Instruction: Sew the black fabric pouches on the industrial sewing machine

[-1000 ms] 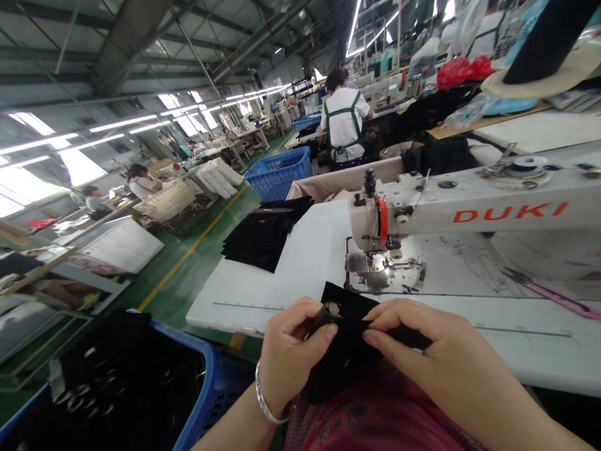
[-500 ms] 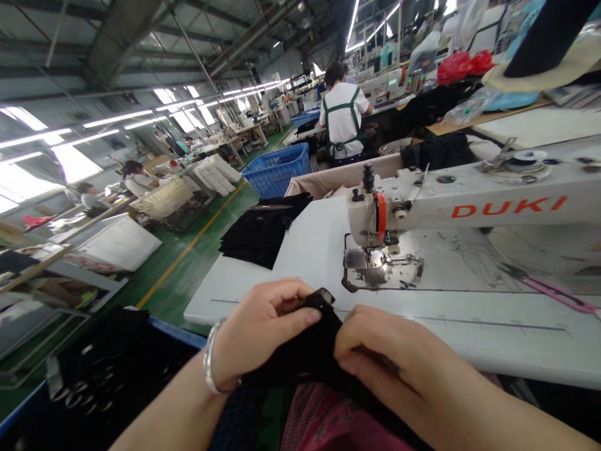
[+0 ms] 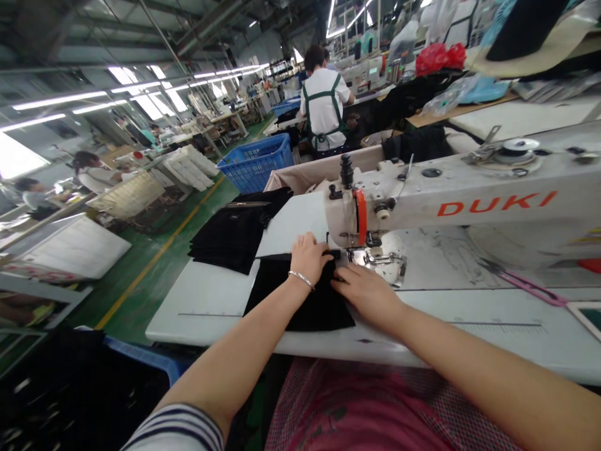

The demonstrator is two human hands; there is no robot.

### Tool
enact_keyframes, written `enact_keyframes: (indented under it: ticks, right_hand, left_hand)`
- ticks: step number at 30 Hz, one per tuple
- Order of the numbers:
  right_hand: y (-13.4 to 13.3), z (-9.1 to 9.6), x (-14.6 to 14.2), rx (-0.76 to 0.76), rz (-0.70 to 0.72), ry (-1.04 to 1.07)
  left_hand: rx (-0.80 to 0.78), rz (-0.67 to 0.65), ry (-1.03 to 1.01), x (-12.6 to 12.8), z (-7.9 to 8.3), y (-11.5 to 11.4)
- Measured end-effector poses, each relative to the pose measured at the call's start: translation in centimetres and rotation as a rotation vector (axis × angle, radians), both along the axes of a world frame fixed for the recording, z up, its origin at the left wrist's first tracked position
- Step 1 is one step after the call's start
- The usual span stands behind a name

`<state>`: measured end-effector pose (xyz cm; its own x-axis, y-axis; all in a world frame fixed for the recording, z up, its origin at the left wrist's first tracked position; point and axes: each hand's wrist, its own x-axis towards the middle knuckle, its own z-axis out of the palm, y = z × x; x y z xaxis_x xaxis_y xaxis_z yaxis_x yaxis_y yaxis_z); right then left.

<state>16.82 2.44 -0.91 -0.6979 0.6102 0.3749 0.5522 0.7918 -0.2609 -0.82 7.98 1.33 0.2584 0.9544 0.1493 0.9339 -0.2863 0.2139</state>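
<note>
Two hands, both palms down, no pinch. Far left, below the left hand [image 3: 307, 258]: blue plastic crate [image 3: 141, 358], heaped with dark cloth pieces [image 3: 61, 401], details too dark to tell. Left of the hands: folded stack of black cloth [image 3: 230, 232] on the white sewing table [image 3: 206, 307]. Well beyond the hands: blue mesh crate [image 3: 256, 164], contents hidden by its wall. Then the left hand, flat, fingers together, on the far part of a black fabric piece [image 3: 300, 307], metal bangle [image 3: 300, 280] at the wrist. Fabric piece directly under both hands, flat on the table, far edge at the needle plate [image 3: 387, 266]. Soft, light, limp by the look; likely to shift, so best held by flat pressure or a pinch at the edges. Right hand [image 3: 364, 294], flat, on the fabric's right side. Just past those fingers: presser foot [image 3: 373, 257]. Further right: DUKI sewing machine [image 3: 469, 207], pink strip [image 3: 526, 285] on its bed.
</note>
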Motion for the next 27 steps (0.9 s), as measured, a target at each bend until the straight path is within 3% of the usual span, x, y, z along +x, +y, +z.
enact_keyframes:
  ticks: [4, 8, 12, 16, 21, 27]
  right_hand:
    - [2.0, 0.0, 2.5, 0.058, 0.071, -0.040]
    - [1.0, -1.1, 4.7, 0.084, 0.093, -0.014]
    - [0.1, -1.6, 5.1, 0.073, 0.062, 0.028]
    - [0.3, -1.3, 4.6, 0.071, 0.043, 0.033]
    - [0.6, -1.0, 4.4, 0.099, 0.028, 0.045]
    - [0.5, -0.9, 4.9, 0.096, 0.064, 0.085]
  left_hand:
    - [0.056, -0.068, -0.033, 1.7, -1.1, 2.2]
    - [0.098, -0.196, -0.063, 2.1, -2.1, 0.0]
    - [0.107, -0.380, -0.070, 1.5, -2.4, -2.8]
    - [0.107, -0.487, -0.069, 0.9, -2.4, -2.5]
    - [0.141, -0.538, -0.082, 0.7, -2.2, -1.4]
    - [0.174, -0.500, -0.119, 1.3, -2.3, -2.3]
